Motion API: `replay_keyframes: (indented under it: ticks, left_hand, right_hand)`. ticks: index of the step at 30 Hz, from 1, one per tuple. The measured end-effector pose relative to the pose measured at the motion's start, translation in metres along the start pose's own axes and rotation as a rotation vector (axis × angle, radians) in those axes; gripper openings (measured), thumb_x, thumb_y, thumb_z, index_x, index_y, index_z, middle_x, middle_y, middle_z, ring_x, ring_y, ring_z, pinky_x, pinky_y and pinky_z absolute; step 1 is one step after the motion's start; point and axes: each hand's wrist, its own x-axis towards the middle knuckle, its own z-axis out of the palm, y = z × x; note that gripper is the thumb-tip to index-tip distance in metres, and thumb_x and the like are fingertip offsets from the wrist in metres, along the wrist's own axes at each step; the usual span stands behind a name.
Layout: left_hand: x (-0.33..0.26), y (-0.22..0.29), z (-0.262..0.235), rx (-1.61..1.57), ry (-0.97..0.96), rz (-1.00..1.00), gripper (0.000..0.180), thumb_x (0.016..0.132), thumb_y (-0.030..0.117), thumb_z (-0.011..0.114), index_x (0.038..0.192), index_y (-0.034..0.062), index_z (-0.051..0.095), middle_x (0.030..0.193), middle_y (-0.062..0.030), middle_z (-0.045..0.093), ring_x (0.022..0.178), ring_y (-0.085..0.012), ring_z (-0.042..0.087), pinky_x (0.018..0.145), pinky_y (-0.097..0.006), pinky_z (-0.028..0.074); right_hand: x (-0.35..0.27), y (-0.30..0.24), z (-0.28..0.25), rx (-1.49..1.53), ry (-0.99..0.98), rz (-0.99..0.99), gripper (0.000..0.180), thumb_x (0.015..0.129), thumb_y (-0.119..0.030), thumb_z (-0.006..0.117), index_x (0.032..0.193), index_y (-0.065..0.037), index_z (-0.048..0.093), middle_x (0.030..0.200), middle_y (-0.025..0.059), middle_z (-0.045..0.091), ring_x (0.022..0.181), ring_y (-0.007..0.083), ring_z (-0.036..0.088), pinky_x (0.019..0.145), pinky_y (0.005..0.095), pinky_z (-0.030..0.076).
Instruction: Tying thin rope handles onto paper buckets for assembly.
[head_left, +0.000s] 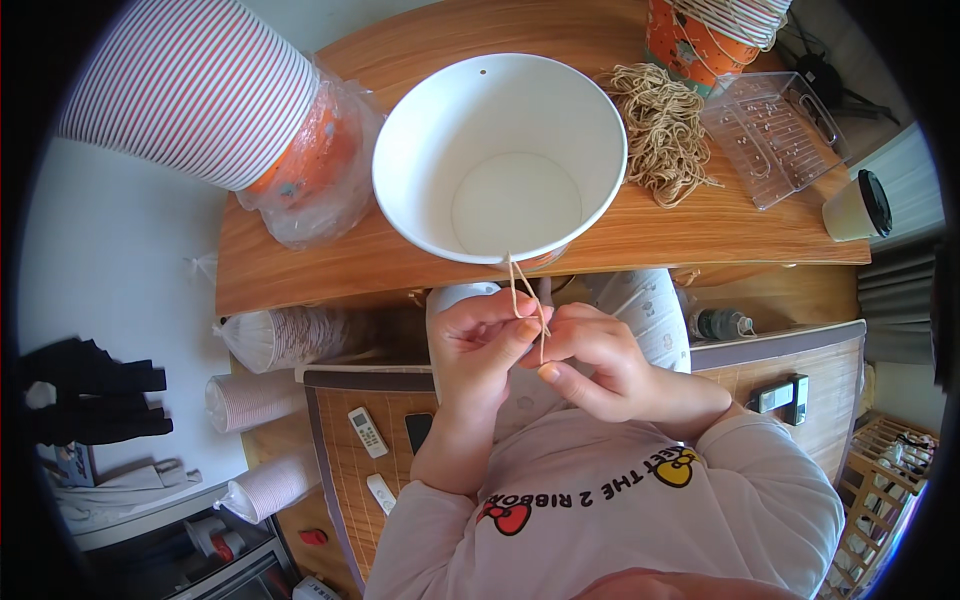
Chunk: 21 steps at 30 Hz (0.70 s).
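A large white paper bucket [420,140] tilts toward me at the table's front edge, its open mouth facing me. Tan string [514,285] runs from the bucket's near rim down into my fingers. My left hand [485,335] pinches the string between thumb and index finger. Close against it, my right hand [595,355] has its fingers curled round the same string, with the thumb below. A small hole shows in the bucket's far wall. Whether the string is knotted between my fingertips is hard to make out.
Stacked buckets [190,95] in plastic wrap stand on the left of the wooden table [330,275]. To the right lie a heap of tan strings [660,130], a clear plastic tray [765,135] and a lidded cup [857,208]. More orange buckets [700,45] stand behind.
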Motion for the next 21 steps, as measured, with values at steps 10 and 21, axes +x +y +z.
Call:
replay_keyframes:
  ticks: [10,21]
  left_hand:
    - [0.001,-0.001,-0.001,-0.117,-0.019,-0.111,0.010,0.086,-0.001,0.069,0.095,0.0020,0.064,0.093,-0.0082,0.069,0.087,-0.0173,0.070,0.076,-0.029,0.058]
    - [0.000,-0.002,0.003,-0.095,0.011,-0.116,0.012,0.086,-0.001,0.069,0.097,0.0016,0.064,0.096,-0.0079,0.068,0.089,-0.0185,0.068,0.078,-0.033,0.057]
  right_hand:
    - [0.004,-0.003,-0.004,-0.141,-0.015,0.007,0.008,0.083,-0.010,0.070,0.088,-0.005,0.066,0.076,0.0069,0.060,0.071,0.0250,0.056,0.066,0.0366,0.043]
    - [0.010,0.001,-0.005,-0.584,0.394,-0.272,0.029,0.065,-0.009,0.081,0.092,-0.012,0.071,0.087,0.0019,0.062,0.077,0.0195,0.054,0.064,0.0302,0.040]
